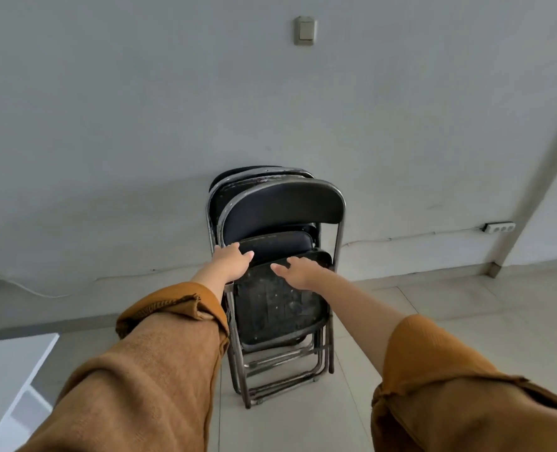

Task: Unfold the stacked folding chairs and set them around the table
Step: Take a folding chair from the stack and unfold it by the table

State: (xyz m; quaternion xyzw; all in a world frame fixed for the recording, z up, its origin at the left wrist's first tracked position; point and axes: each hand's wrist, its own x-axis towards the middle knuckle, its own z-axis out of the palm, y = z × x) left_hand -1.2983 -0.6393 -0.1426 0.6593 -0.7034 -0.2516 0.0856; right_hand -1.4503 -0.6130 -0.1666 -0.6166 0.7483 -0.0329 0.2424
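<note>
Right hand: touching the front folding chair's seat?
Cannot tell. Head view shows the right hand, fingers spread, overlapping the front folding chair's seat; from this angle neither contact nor a gap is plain.
</note>
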